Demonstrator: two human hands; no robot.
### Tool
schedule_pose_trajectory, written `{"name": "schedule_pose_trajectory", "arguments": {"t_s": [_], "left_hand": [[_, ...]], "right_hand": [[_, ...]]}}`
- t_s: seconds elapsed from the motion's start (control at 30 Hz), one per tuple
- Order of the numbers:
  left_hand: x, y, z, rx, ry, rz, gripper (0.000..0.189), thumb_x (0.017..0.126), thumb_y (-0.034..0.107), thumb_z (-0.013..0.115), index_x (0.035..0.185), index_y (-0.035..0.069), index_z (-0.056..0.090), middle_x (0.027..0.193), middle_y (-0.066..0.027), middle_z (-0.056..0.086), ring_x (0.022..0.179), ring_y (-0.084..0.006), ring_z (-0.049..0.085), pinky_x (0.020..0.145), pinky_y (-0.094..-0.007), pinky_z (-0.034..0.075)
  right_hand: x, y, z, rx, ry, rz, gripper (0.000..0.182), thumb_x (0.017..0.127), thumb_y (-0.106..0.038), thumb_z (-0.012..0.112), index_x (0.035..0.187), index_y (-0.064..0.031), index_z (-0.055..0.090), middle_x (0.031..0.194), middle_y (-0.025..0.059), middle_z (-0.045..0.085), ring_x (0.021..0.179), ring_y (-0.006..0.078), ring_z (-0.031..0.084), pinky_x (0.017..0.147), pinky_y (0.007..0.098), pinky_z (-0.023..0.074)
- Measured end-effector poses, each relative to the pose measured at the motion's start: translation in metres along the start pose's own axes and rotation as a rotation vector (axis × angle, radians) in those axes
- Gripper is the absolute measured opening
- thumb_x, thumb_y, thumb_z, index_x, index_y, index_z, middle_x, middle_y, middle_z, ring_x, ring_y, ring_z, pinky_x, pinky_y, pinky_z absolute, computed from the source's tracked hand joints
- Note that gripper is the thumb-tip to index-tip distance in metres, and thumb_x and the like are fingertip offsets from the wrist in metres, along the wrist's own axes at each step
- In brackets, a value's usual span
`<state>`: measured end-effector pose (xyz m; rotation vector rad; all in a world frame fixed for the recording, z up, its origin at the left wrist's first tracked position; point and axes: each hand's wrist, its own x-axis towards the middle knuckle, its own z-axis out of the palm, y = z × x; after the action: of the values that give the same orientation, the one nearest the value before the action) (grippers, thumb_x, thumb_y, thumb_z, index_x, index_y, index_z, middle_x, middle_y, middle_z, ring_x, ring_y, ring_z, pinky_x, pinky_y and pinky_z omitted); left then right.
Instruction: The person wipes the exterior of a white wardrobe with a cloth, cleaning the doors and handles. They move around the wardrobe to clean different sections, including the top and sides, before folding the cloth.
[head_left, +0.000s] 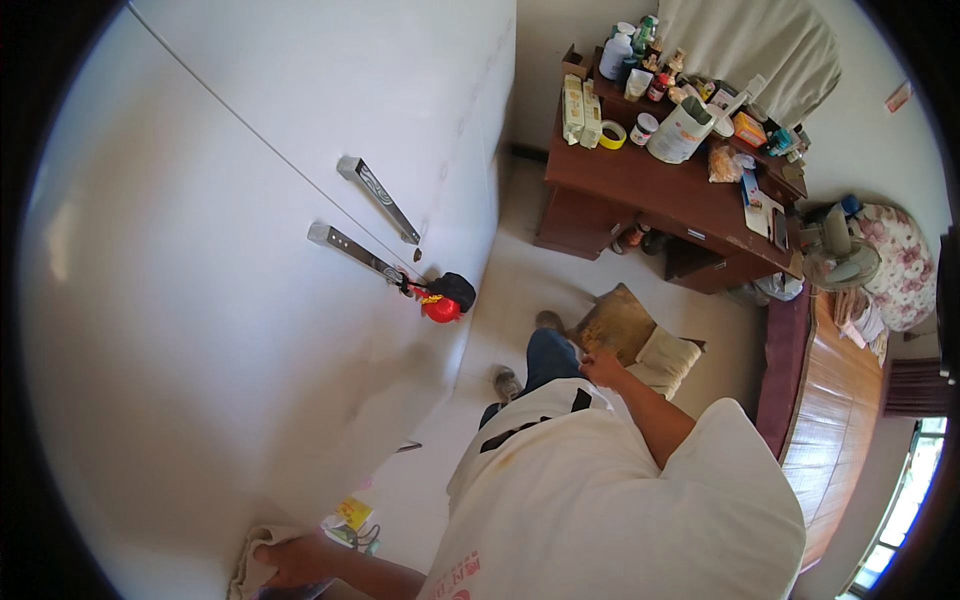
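Observation:
At the bottom left, my left hand (294, 561) grips a folded beige cloth (251, 559) against the lower part of a glossy white cabinet door (225, 360). My right hand (602, 369) hangs beside my thigh, its fingers curled, and no object shows in it. Two patterned metal handles, an upper one (381, 196) and a lower one (356, 253), sit on either side of the seam between the doors. A red ornament (441, 308) with a black item (453, 289) hangs from the end of the lower handle.
A dark red wooden desk (637, 180) holding bottles, yellow tape and a phone stands at the upper right. Behind my right hand is a chair with a worn brown seat (616, 324). A bed with a woven mat (840, 420) and a fan (841, 259) are farther right. Packets (352, 513) lie near my left forearm.

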<state>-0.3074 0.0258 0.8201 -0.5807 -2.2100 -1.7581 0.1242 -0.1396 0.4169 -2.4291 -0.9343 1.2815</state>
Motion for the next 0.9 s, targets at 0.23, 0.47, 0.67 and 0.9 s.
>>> {"name": "schedule_pose_trajectory", "arguments": {"t_s": [0.23, 0.47, 0.67, 0.9], "left_hand": [[0.014, -0.031, 0.005, 0.008, -0.025, 0.111, 0.067, 0.096, 0.040, 0.058, 0.142, -0.003, 0.035, 0.125, -0.0290, 0.057, 0.102, -0.0373, 0.063, 0.085, -0.0467, 0.056], [-0.030, 0.021, 0.022, 0.059, 0.176, 0.086, 0.067, 0.102, 0.051, 0.041, 0.138, -0.005, 0.046, 0.132, -0.0269, 0.055, 0.115, -0.0363, 0.057, 0.095, -0.0455, 0.051], [-0.043, 0.034, 0.044, -0.173, 0.287, 0.107, 0.059, 0.106, 0.041, 0.040, 0.145, -0.004, 0.040, 0.143, -0.0238, 0.049, 0.126, -0.0324, 0.053, 0.103, -0.0404, 0.047], [-0.066, 0.088, 0.070, -0.007, 0.412, 0.351, 0.049, 0.106, 0.031, 0.050, 0.136, -0.007, 0.050, 0.131, -0.0243, 0.059, 0.112, -0.0303, 0.061, 0.098, -0.0382, 0.048]], "right_hand": [[0.029, -0.016, -0.025, -0.129, -0.049, -0.050, 0.041, 0.086, -0.037, 0.065, 0.112, -0.0067, 0.072, 0.115, 0.0180, 0.070, 0.109, 0.0361, 0.065, 0.097, 0.0444, 0.0501], [0.093, -0.010, -0.058, -0.143, -0.046, -0.121, 0.042, 0.081, -0.034, 0.069, 0.110, -0.0040, 0.072, 0.109, 0.0201, 0.071, 0.103, 0.0351, 0.068, 0.091, 0.0431, 0.0527], [0.157, -0.013, -0.119, -0.143, -0.112, -0.175, 0.039, 0.081, -0.034, 0.067, 0.108, -0.0070, 0.073, 0.111, 0.0182, 0.071, 0.107, 0.0368, 0.065, 0.095, 0.0433, 0.0508], [0.286, 0.024, -0.189, -0.032, -0.205, -0.250, 0.025, 0.084, -0.019, 0.067, 0.100, -0.0011, 0.070, 0.078, 0.0105, 0.068, 0.065, 0.0191, 0.065, 0.058, 0.0339, 0.0535]]}}
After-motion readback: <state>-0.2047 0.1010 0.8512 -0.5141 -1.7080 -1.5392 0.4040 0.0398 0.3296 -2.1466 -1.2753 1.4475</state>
